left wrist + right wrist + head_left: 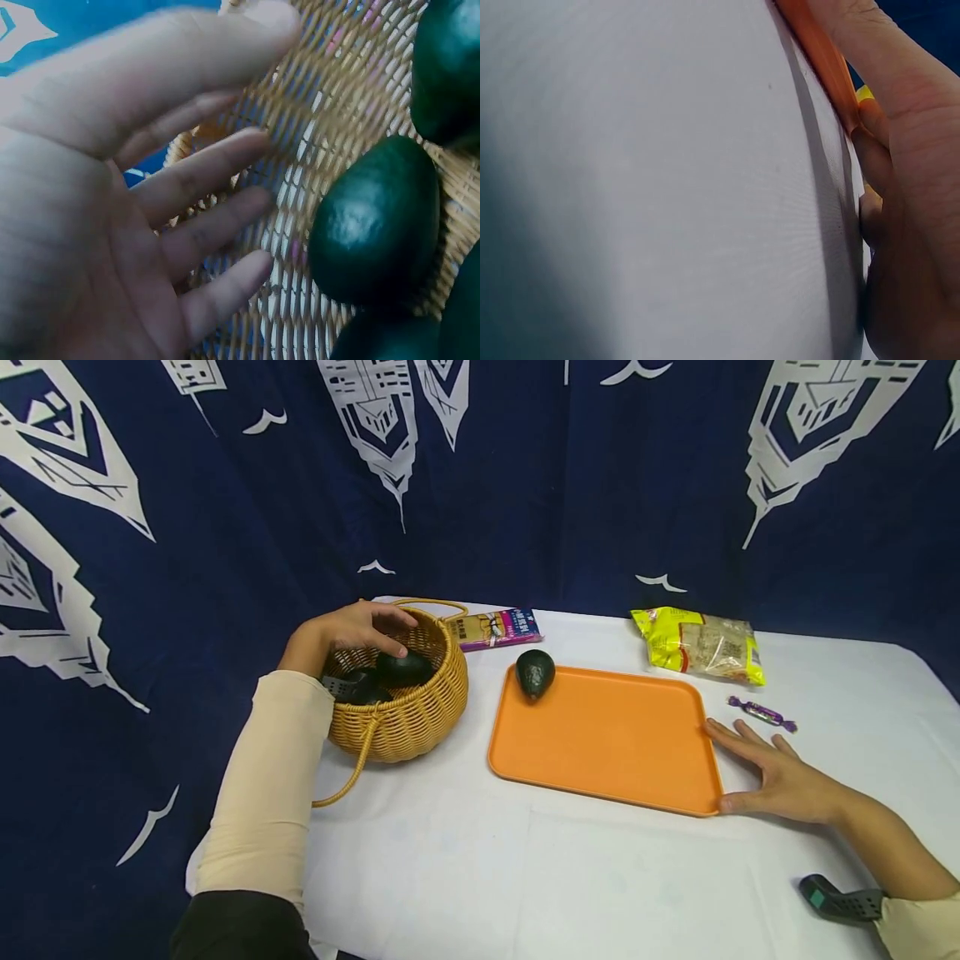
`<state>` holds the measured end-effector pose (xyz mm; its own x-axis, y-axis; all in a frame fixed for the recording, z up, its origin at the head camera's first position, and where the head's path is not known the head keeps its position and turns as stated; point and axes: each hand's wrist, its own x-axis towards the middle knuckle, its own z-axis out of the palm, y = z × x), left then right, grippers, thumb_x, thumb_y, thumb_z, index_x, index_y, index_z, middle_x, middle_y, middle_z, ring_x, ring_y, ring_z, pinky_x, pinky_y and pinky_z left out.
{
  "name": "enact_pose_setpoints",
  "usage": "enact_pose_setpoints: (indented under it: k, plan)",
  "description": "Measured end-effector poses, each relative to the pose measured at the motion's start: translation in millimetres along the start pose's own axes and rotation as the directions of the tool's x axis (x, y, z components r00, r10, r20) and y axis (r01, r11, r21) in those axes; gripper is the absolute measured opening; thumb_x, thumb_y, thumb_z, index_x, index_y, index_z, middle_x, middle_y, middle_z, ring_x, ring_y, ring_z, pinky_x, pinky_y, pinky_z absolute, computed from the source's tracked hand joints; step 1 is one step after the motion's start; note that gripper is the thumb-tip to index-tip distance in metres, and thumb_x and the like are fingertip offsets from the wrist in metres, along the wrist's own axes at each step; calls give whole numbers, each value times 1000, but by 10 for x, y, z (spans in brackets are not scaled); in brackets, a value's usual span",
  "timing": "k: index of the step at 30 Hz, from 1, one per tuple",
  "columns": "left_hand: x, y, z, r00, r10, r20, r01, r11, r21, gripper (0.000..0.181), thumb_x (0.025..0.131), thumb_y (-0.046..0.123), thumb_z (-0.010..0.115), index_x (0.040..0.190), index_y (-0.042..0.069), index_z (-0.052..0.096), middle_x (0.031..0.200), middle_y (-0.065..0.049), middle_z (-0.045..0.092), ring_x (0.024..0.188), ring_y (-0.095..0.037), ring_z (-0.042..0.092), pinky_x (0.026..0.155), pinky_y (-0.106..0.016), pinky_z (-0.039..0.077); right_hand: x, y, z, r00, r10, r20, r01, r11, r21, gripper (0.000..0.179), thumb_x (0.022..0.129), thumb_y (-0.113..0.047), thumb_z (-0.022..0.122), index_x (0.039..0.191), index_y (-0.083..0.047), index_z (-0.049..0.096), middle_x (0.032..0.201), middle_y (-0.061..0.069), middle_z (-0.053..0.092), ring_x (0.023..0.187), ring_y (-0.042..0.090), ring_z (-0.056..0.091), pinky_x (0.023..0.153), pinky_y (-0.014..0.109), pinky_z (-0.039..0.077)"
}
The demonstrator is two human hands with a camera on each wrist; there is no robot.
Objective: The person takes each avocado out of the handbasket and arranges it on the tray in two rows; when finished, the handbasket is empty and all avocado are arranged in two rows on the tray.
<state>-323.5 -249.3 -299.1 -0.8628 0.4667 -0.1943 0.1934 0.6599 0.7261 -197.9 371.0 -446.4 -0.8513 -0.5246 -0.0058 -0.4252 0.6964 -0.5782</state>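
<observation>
My left hand (351, 628) reaches over the rim of a wicker basket (427, 718), its fingers spread and holding nothing. Several dark green avocados lie inside; one avocado (405, 668) sits just under the thumb in the head view. In the left wrist view, a gap separates that hand from the nearest avocado (375, 225). Another avocado (536, 674) rests on the far left corner of an orange tray (607, 739). With fingers extended, my right hand (787, 781) touches the tray's right edge, the thumb at its near corner.
Behind the basket lies a purple and gold packet (495, 628). A yellow bag with a clear window (705, 645) is beyond the tray, and a purple wrapped candy (762, 713) lies to its right. A dark blue patterned curtain (540, 510) hangs behind the white table (420, 860).
</observation>
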Motion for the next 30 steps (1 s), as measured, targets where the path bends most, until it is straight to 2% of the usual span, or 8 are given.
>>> enact_pose_setpoints:
  k: [7,15,22,27,30]
  plan:
    - [50,-35,-16,995,-43,85,45,999,-13,71,86,3,78,148,-3,43,151,-25,41,141,-41,36,114,-49,29,-11,21,19,1000,-9,-10,9,1000,2,106,80,-30,86,162,-14,22,164,23,17,149,50,-3,106,65,-23]
    - [88,-59,-43,970,-161,182,140,982,127,80,86,12,79,153,1,37,154,-25,35,144,-42,29,115,-54,25,-4,34,14,1000,-5,-11,5,1000,-5,107,79,-31,87,162,-15,22,163,25,19,149,49,-2,106,65,-23]
    - [107,-68,-5,962,-207,180,159,955,250,75,84,6,80,149,1,44,150,-24,42,141,-41,33,113,-54,30,-8,51,9,1000,-14,-20,13,1000,-9,107,78,-31,87,162,-15,22,163,24,19,149,49,-1,107,64,-22]
    - [116,-75,12,954,-254,162,199,935,295,66,85,3,79,144,3,50,144,-21,47,136,-39,39,110,-54,33,-14,58,11,1000,0,-17,0,1000,-7,107,79,-33,87,162,-15,22,163,25,20,149,49,-2,107,64,-23]
    - [114,-86,24,962,-228,150,173,934,313,61,84,4,80,139,1,54,138,-21,52,130,-38,44,108,-53,36,-10,53,5,1000,19,-5,-19,1000,-9,107,79,-34,86,162,-15,22,162,25,19,149,49,-3,107,64,-23]
